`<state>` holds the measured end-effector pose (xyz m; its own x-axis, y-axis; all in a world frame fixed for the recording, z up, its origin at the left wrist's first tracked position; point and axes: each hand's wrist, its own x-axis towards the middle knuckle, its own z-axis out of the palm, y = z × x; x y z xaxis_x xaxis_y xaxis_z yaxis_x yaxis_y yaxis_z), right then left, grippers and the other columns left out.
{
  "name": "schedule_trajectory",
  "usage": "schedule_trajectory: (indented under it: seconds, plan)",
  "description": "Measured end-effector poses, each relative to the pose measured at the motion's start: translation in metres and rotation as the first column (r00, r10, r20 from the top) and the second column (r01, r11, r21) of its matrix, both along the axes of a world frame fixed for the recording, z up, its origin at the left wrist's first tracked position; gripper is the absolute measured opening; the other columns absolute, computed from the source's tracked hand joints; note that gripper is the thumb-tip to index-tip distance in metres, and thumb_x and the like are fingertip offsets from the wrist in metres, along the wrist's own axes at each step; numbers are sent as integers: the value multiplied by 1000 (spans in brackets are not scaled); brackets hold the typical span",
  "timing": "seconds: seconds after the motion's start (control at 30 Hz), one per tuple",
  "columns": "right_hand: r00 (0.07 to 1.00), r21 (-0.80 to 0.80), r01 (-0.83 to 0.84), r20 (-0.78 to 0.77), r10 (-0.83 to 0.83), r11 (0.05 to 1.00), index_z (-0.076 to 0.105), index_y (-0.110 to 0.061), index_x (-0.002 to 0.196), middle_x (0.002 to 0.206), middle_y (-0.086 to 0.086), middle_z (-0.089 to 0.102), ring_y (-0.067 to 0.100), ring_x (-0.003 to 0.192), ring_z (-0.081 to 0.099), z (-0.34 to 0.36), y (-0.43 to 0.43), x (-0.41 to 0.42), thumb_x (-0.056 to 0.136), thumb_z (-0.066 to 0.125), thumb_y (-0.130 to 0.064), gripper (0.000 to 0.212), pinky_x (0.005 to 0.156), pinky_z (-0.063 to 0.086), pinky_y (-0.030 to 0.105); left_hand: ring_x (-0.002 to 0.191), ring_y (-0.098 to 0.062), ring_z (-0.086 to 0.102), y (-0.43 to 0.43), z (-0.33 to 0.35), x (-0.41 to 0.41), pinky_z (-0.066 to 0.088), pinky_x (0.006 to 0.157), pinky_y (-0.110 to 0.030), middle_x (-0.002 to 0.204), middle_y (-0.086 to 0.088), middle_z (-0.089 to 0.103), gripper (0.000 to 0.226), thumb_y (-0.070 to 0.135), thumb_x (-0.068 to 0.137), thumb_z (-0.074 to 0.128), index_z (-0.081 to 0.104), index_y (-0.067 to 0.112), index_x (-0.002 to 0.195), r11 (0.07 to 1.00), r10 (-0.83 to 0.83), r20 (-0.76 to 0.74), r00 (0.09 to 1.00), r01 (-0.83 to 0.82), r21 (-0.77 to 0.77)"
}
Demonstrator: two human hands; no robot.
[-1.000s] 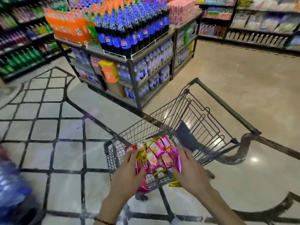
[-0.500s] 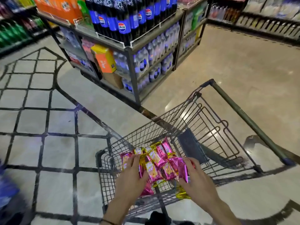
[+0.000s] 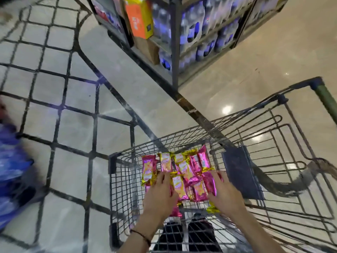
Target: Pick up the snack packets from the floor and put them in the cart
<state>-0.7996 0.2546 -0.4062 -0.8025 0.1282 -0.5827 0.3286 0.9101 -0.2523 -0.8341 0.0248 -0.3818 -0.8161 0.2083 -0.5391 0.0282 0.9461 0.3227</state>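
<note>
- The snack packets (image 3: 184, 168) are now down inside the cart (image 3: 112, 160) basket (half a second ago they were near its rim), spread in a pink-and-gold cluster.
- The left hand (image 3: 160, 196) and right hand (image 3: 225, 196) flank the cluster, fingers fairly straight and touching the packets.

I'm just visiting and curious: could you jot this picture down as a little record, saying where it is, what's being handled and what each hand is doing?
place: shop aisle, tiled floor, shelf of bottles ahead
container: wire cart, green handle at the right
snack packets: pink and gold, a bunch, inside the cart's basket
left hand: fingers straight, laid on the packets
right hand: fingers straight, laid on the packets
stage: packets in the cart, hands not yet withdrawn
</note>
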Motion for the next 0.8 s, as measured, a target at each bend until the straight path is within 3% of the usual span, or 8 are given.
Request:
schedule_trajectory:
  seconds: [0.07, 0.17, 0.27, 0.47, 0.63, 0.8]
  plan:
    - [999, -5, -11, 32, 12, 1000, 21, -30, 151, 159, 3, 20, 24, 111, 63, -30, 0, -14, 88, 66, -41, 78, 77, 55, 37, 108, -20, 65, 4, -27, -6, 55, 89, -38, 166, 4, 14, 61, 42, 100, 45, 22, 25, 154, 999, 46, 12, 999, -46, -21]
    - [998, 5, -14, 67, 14, 1000, 18, -29, 153, 158, 3, 18, 25, 106, 64, -70, 5, -26, 89, 66, -39, 81, 68, 49, 33, 101, -26, 67, 14, -70, -13, 56, 69, -35, 163, 1, 19, 59, 39, 99, 46, 24, 22, 150, 994, 77, 40, 996, -74, -75]
    - [996, 25, -46, 80, 43, 999, 17, -30, 152, 155, 3, 20, 30, 107, 63, -110, 17, -29, 88, 66, -39, 81, 72, 54, 41, 94, -28, 67, 27, -107, -20, 55, 63, -36, 162, 1, 19, 56, 38, 98, 47, 24, 21, 147, 990, 77, 66, 995, -68, -120]
    - [991, 14, -52, 125, 50, 999, 19, -30, 152, 158, 3, 17, 35, 101, 64, -190, 42, -23, 85, 67, -34, 82, 72, 56, 43, 124, -38, 53, 39, -174, -23, 60, 80, -44, 167, 4, 8, 67, 38, 100, 44, 9, 22, 156, 982, 95, 46, 994, -86, -170]
    - [990, -52, -63, 124, 69, 997, 17, -31, 153, 159, 3, 14, 34, 116, 59, -227, 42, -19, 88, 65, -36, 82, 82, 57, 46, 138, -41, 41, 29, -198, -12, 50, 101, -49, 169, 5, 2, 67, 47, 102, 39, 8, 27, 158, 965, 191, 36, 981, -181, -189]
    - [987, -82, -65, 138, 76, 995, 7, -38, 153, 163, 1, -1, 29, 124, 55, -221, 42, -17, 85, 70, -44, 94, 77, 59, 36, 135, -37, 45, 26, -185, -6, 56, 86, -46, 167, 6, 12, 63, 56, 102, 35, 20, 29, 157, 956, 178, -37, 983, -182, -229]
